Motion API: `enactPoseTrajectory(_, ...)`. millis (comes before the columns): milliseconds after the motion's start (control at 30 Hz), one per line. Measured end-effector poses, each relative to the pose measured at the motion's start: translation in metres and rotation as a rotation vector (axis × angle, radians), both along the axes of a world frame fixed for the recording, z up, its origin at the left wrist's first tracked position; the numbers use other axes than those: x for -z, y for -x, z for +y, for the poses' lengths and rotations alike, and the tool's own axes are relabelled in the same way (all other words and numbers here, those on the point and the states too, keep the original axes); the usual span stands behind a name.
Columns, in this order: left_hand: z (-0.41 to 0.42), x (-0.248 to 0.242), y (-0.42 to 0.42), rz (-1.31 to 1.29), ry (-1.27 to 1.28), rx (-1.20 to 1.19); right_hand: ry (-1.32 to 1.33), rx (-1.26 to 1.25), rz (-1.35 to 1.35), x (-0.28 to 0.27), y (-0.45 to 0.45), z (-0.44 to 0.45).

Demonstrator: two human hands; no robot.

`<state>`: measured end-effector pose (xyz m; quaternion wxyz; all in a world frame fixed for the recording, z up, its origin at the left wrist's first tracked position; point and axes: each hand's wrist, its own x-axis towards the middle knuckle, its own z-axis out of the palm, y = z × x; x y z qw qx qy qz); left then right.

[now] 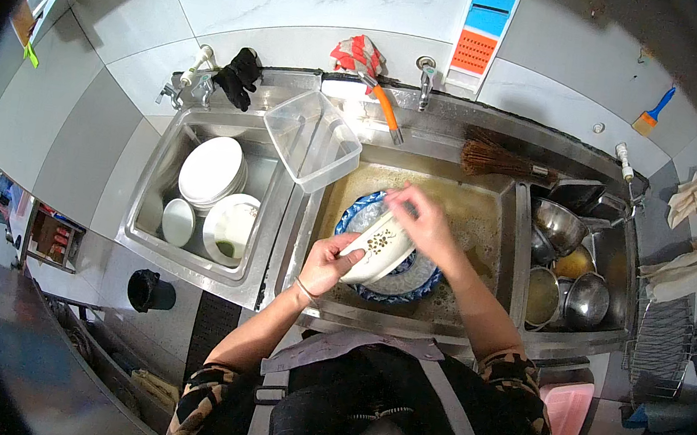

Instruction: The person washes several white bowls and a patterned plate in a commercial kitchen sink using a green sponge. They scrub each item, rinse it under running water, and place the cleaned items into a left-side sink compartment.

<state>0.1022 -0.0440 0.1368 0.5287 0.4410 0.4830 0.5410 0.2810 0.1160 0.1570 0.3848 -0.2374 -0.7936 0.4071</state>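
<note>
A white bowl (380, 250) with a brown flower pattern is tilted on its side above the middle sink. My left hand (327, 266) grips its near end, thumb on the outer wall. At the bowl's far end is my right hand (425, 223), its fingers bent over the rim and partly blurred. Whether that hand holds anything inside the bowl is hidden. Below both hands, a large plate or basin with a blue patterned rim (407, 295) sits in the cloudy, foamy water (476, 232) of the middle sink.
Stacked white plates (212, 170) and bowls fill part of the left sink (153, 208). A clear plastic container (329, 164) straddles the divider. Metal pots (557, 225) crowd the right sink. Behind are an orange hose (387, 106), a faucet (426, 84) and a brown whisk brush (497, 160).
</note>
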Motion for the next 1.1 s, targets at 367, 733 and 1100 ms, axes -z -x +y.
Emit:
enactPoseTrajectory(367,0.005,0.014,0.002,-0.056,-0.022,-0.058,-0.32,0.008,-0.111,-0.005,0.02,-0.031)
enactPoseTrajectory(733,0.005,0.016,-0.001,0.041,-0.007,-0.075,-0.051,-0.058,-0.054,0.001,0.018,-0.027)
enactPoseTrajectory(1100,-0.002,0.014,0.011,-0.066,-0.06,-0.048,0.143,0.15,0.005,0.021,0.005,0.032)
